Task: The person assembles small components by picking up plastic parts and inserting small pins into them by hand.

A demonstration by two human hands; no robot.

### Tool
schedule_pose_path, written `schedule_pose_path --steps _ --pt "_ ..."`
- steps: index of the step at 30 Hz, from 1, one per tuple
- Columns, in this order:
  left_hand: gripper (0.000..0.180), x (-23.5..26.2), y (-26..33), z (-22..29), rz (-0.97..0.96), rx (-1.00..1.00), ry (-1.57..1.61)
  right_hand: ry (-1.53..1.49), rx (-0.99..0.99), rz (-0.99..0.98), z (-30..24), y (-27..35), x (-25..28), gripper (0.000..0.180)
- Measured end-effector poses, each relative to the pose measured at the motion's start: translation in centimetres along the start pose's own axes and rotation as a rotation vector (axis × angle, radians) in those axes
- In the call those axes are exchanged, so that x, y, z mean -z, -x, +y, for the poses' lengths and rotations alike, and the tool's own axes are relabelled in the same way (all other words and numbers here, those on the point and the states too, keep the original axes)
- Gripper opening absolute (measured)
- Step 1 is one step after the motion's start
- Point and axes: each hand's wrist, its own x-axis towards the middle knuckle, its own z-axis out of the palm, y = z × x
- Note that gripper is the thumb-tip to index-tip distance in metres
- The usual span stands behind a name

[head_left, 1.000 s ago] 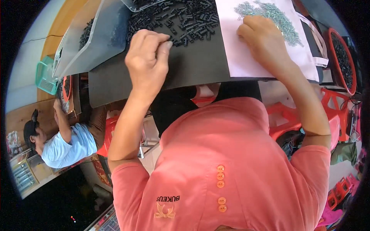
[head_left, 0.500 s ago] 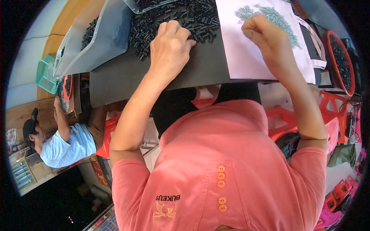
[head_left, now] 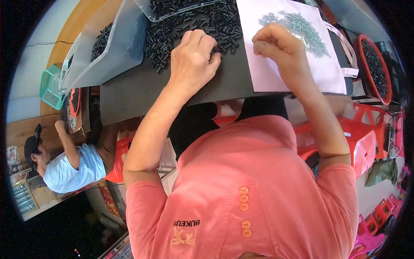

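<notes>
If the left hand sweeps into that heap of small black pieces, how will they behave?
The black pieces look like short, light cylinders lying loose, so they would probably scatter and roll on the smooth dark table. The left hand covers several at once, suggesting they weigh little.

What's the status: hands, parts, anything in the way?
Left hand on black parts pile. Right hand pinched shut over white sheet. Nothing between them.

Both bare arms reach up from the bottom of the frame. The left hand [head_left: 192, 58] sits palm down near the top middle, fingers curled under. The right hand [head_left: 278, 47], upper right, is a loose fist with fingertips pinched together.
</notes>
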Motion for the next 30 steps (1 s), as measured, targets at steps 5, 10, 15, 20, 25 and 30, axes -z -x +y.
schedule_pose_path --steps 5,10,15,20,25,30 --pt "0.026 -0.2 0.4 0.3 0.028 -0.061 0.028 -0.019 -0.016 0.020 -0.4 0.6 -0.6 0.009" --pt "0.022 -0.4 0.6 0.8 0.034 -0.075 0.067 -0.140 -0.039 0.010 0.3 1.0 -0.9 0.009" --pt "0.019 -0.5 0.7 0.6 0.006 -0.053 0.127 -0.150 -0.054 0.022 0.9 1.3 -1.0 0.009" --pt "0.014 -0.2 1.2 1.7 0.013 0.172 0.380 -0.136 -0.055 0.017 0.1 1.3 -1.2 0.010" --pt "0.013 0.7 0.7 4.0 0.075 0.701 1.020 -0.164 -0.003 -0.046 0.0 1.5 -1.4 0.013" --pt "0.011 0.4 0.7 4.9 0.128 0.862 1.281 -0.149 -0.015 -0.076 -1.0 1.6 -1.2 0.014"
